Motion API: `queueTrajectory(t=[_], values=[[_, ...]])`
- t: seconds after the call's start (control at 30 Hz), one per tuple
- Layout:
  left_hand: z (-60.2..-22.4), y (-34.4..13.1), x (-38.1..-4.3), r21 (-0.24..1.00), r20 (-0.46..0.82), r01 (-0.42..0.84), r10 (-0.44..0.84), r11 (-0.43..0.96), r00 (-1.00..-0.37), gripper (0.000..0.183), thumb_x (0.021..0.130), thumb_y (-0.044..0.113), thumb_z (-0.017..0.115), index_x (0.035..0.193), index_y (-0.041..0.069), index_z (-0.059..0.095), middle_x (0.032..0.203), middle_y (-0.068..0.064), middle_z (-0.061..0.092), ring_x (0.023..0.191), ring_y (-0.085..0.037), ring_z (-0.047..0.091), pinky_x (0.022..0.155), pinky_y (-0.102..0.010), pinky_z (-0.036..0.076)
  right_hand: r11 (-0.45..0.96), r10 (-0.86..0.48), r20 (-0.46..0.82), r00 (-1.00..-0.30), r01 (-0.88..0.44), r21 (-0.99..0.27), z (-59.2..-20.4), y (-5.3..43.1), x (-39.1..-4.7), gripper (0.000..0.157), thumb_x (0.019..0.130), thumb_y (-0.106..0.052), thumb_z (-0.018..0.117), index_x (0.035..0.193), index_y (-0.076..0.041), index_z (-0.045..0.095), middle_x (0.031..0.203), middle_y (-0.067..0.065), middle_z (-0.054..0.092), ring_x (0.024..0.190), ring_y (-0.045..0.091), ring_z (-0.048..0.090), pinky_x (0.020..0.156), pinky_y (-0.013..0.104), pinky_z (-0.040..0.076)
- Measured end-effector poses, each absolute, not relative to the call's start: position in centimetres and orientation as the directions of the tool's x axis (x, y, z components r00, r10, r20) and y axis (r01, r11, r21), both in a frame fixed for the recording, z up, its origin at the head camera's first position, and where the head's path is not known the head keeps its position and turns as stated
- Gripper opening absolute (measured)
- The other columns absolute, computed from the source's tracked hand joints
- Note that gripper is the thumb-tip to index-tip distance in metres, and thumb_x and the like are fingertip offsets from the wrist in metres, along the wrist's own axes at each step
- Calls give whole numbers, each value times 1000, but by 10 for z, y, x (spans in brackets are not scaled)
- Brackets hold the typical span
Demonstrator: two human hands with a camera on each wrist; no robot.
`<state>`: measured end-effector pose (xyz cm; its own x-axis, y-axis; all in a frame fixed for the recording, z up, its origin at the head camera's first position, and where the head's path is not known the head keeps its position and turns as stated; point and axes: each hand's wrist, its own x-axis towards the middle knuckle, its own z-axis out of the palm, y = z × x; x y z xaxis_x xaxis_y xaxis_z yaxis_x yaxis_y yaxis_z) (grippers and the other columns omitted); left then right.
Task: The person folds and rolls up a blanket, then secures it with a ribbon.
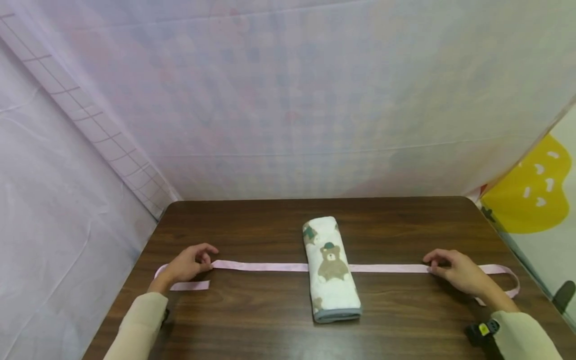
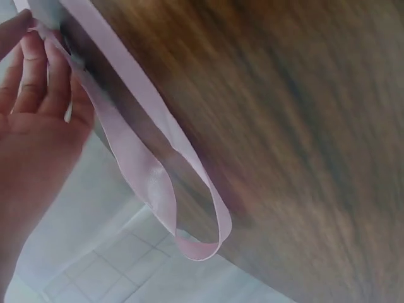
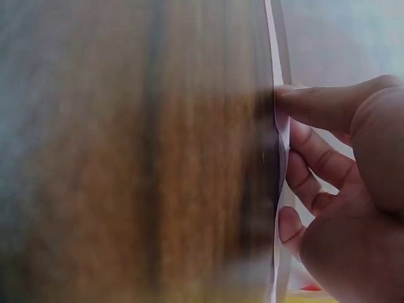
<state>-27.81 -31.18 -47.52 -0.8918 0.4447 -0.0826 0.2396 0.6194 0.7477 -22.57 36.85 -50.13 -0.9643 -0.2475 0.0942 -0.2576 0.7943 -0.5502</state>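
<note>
A pink ribbon (image 1: 270,267) runs left to right across the table, passing beneath a rolled or folded white towel (image 1: 332,287) with bear prints and a grey edge. My left hand (image 1: 191,263) pinches the ribbon to the left of the towel. On the other side, my right hand (image 1: 456,272) pinches it between thumb and fingers. In the left wrist view, the ribbon's slack (image 2: 142,167) loops back below the left hand (image 2: 44,120). The right wrist view has the right thumb (image 3: 328,106) pressed on the ribbon (image 3: 282,136). Beneath the towel the ribbon is hidden.
The dark brown wooden table (image 1: 252,235) has rounded far corners. A pale patterned cloth (image 1: 288,100) hangs behind it, and white fabric (image 1: 54,225) hangs at the left. To the right, a yellow shape (image 1: 533,187) shows on a white surface.
</note>
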Motion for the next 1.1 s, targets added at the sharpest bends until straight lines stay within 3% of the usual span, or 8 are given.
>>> queueTrajectory(t=[0.17,0.33,0.5,0.7,0.9,1.1], values=[[-476,-315,-280,820,-111,174,450,545,-886,37,86,-5,65,122,-7,57,84,-10,61,74,-16,62,66,-24,48,785,-281,132,-951,-307,-538,-497,368,-228,18,85,-1,74,93,-16,67,82,-7,62,78,-1,51,67,22,43],[-470,-311,-278,827,-120,144,420,544,-899,36,87,-6,65,122,-9,57,88,-17,62,75,-17,60,67,-24,47,683,-346,191,-919,-386,-620,-494,370,-233,24,86,10,67,95,-12,64,84,-6,62,76,0,54,63,18,45],[-469,-309,-279,784,-127,149,392,603,-911,35,88,-1,69,121,-7,59,92,-16,67,79,-17,60,69,-24,45,651,-376,163,-912,-385,-655,-489,375,-238,17,86,8,67,96,-6,66,81,-6,63,72,0,56,60,20,47],[-473,-315,-283,747,-152,140,372,650,-916,32,87,3,71,118,-4,62,83,-7,69,75,-12,59,71,-25,44,655,-421,48,-906,-341,-674,-482,383,-242,11,89,0,69,98,-6,66,77,-6,65,68,1,56,58,22,45],[-475,-316,-284,732,-160,98,310,675,-937,29,89,8,70,117,1,64,83,-3,66,74,-12,56,71,-26,43,746,-306,8,-952,-245,-619,-480,380,-249,7,91,-3,67,95,-9,66,78,-5,64,70,2,54,61,23,46],[-478,-311,-285,737,-132,102,291,668,-948,26,89,6,70,113,-1,65,83,-4,67,72,-12,55,68,-25,42,794,-210,33,-977,-190,-577,-482,378,-256,6,94,-5,64,92,-9,67,80,-1,63,70,5,51,61,24,45]])
